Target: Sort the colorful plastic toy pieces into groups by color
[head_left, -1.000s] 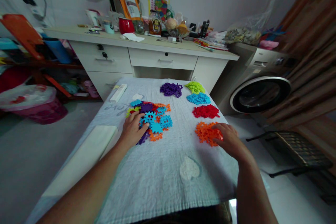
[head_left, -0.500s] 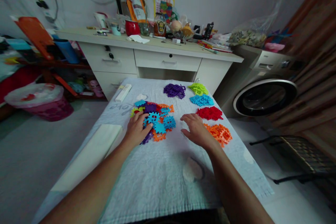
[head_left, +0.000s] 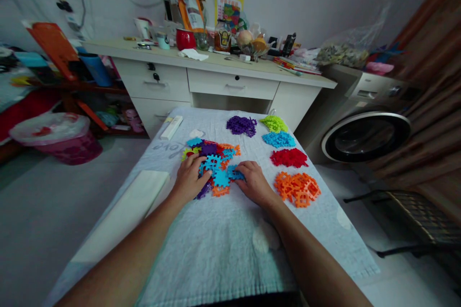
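Observation:
A mixed pile of flat, notched interlocking plastic pieces lies on the cloth-covered table, with purple pieces (head_left: 209, 148), orange pieces (head_left: 220, 191) and light blue pieces (head_left: 220, 177) among them. At the pile's left side, my left hand (head_left: 189, 175) has its thumb and fingers curled around blue interlocking pieces (head_left: 213, 161). My right hand (head_left: 254, 181) is at the right edge of the pile, its fingers and thumb closed on a blue interlocking piece (head_left: 235, 172). The fingertips of both hands are partly hidden.
Single-colour piles stand apart: purple (head_left: 241, 126), lime green (head_left: 274, 123), blue (head_left: 278, 139), red (head_left: 289, 157) and orange (head_left: 297, 189). A white box (head_left: 172, 127) and a folded white strip (head_left: 122, 216) lie along the left side. A white desk (head_left: 230, 69) stands beyond.
My right hand has moved left from beside the red and orange piles to the mixed pile and closed on a blue piece. My left hand stays at the pile.

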Motion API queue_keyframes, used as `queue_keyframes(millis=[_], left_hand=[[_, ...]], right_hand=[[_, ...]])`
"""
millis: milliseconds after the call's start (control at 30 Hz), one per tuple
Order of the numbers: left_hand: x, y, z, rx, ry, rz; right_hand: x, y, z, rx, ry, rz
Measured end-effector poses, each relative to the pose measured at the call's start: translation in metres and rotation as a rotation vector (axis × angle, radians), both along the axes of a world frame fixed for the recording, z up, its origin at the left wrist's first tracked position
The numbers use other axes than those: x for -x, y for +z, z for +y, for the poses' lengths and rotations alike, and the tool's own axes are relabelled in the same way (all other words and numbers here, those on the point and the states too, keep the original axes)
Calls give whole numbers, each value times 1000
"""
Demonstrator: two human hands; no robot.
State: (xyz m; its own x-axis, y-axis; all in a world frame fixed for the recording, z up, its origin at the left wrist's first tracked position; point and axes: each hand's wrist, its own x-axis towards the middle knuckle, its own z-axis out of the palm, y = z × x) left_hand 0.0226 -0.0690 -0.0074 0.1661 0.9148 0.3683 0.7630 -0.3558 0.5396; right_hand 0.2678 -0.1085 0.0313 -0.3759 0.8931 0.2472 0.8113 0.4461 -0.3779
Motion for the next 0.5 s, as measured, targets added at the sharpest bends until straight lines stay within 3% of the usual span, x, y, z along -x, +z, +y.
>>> queue_keyframes(millis=[167,300,400,500], left_hand=[[0,1,0,-6,-4,-1],[0,2,0,0,-11,1],[-1,1,0,-6,-3,-2],[-1,0,0,-19,-3,-8]], right_hand=[[-5,5,-1,8,25,56],[-23,18,14,-21,-32,99],[-49,31,38,-2,-139,121],[-84,40,68,25,-352,218]])
